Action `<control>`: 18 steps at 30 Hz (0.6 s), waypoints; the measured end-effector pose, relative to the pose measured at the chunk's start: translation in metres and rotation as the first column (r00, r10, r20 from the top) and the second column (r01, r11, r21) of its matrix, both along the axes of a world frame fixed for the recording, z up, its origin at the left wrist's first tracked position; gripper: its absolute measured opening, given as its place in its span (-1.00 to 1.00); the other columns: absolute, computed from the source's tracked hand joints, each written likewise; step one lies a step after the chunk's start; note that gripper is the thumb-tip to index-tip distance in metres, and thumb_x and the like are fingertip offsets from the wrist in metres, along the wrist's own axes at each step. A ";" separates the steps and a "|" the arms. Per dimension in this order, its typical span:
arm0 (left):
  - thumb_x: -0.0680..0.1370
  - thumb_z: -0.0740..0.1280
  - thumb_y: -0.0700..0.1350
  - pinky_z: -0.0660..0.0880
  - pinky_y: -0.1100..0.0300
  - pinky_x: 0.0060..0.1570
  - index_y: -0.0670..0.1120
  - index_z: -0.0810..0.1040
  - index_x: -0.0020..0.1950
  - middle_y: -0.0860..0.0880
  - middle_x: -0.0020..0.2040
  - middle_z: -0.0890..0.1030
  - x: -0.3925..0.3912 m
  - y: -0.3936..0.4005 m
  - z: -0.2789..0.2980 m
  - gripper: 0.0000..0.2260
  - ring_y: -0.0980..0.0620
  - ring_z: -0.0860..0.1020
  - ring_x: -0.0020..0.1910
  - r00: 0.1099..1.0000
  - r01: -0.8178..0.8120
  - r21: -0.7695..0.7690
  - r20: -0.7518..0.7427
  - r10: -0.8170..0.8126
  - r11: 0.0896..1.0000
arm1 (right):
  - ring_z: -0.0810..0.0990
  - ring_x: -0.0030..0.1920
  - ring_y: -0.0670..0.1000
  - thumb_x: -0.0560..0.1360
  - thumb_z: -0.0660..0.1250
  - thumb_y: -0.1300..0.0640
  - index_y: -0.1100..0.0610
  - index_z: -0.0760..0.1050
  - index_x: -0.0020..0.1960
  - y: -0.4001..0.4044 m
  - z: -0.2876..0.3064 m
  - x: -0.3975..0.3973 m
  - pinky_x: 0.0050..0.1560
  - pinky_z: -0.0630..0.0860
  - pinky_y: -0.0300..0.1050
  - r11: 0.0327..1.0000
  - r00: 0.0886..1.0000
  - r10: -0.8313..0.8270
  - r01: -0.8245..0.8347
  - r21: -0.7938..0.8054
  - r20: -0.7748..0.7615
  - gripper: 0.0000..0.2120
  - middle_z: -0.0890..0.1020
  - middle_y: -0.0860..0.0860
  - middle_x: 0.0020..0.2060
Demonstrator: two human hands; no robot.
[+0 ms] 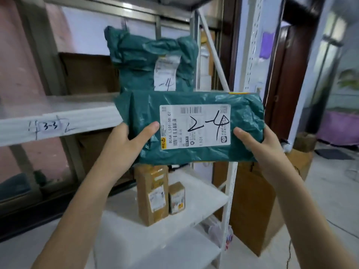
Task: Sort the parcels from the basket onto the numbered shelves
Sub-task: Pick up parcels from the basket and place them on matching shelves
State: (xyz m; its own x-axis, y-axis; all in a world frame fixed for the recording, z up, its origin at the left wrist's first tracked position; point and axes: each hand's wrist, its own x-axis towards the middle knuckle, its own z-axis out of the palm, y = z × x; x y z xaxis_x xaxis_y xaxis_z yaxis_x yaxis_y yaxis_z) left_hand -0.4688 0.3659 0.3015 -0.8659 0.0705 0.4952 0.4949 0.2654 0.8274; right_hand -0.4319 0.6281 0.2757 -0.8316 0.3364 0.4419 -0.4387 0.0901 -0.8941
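Hands: left, right grip one of two green parcels

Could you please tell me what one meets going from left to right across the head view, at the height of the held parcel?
Shelf edge marked 3-3 → left hand → green parcel marked 2-4 → right hand → purple bin.

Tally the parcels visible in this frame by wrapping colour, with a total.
Green plastic mailers: 2, the held parcel and the standing parcel on the shelf behind it.
Brown cardboard boxes: 2, the tall box and the small box beside it.
Total: 4
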 end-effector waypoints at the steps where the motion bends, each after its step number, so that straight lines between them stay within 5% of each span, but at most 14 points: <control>1: 0.42 0.35 0.15 0.48 0.36 -0.30 0.07 0.50 -0.14 0.19 -0.19 0.62 -0.006 0.004 0.019 -0.81 0.26 0.60 -0.21 0.999 -0.032 -0.006 -0.044 0.032 0.999 | 0.65 -0.08 -0.11 0.42 0.40 0.05 -0.10 0.45 0.02 0.003 0.020 -0.008 -0.19 0.60 -0.24 1.000 0.999 -0.003 0.003 0.018 -0.040 -0.78 0.64 -0.10 -0.04; 5: 0.38 0.33 0.28 0.49 0.21 -0.29 -0.04 0.50 -0.15 0.06 -0.20 0.60 -0.026 0.011 0.094 -0.62 0.18 0.57 -0.23 0.973 -0.130 -0.039 -0.197 0.120 0.991 | 0.69 -0.12 -0.09 0.32 0.39 -0.04 -0.06 0.49 0.02 0.013 0.096 -0.036 -0.20 0.63 -0.16 0.996 0.984 0.018 -0.002 0.091 -0.177 -0.71 0.69 -0.07 -0.08; 9: 0.33 0.33 0.37 0.55 0.07 -0.13 -0.01 0.57 -0.08 0.05 -0.15 0.65 -0.042 0.017 0.168 -0.53 0.05 0.62 -0.13 0.916 -0.170 -0.056 -0.377 0.136 0.984 | 0.69 -0.24 -0.12 0.44 0.34 0.01 -0.03 0.51 -0.02 0.018 0.165 -0.058 -0.34 0.61 -0.18 0.992 0.950 0.013 0.028 0.127 -0.311 -0.88 0.70 -0.15 -0.25; 12: 0.22 0.21 0.47 0.54 -0.14 0.01 -0.13 0.57 0.03 -0.19 -0.05 0.64 -0.049 0.021 0.219 -0.26 -0.17 0.61 -0.07 0.840 -0.253 -0.052 -0.508 0.192 0.966 | 0.70 -0.23 -0.06 0.45 0.33 -0.02 -0.02 0.51 -0.01 0.022 0.213 -0.070 -0.33 0.64 -0.06 0.986 0.927 0.024 0.039 0.160 -0.373 -0.86 0.71 -0.11 -0.21; 18: 0.48 0.24 0.27 0.39 0.07 -0.21 -0.14 0.50 -0.22 -0.11 -0.22 0.55 -0.055 0.036 0.313 -0.55 -0.13 0.51 -0.20 0.699 -0.371 -0.007 -0.660 0.274 0.929 | 0.70 -0.21 0.03 0.49 0.32 -0.04 0.06 0.52 0.01 0.027 0.302 -0.101 -0.26 0.65 0.11 0.978 0.877 0.051 0.054 0.204 -0.478 -0.81 0.69 0.03 -0.12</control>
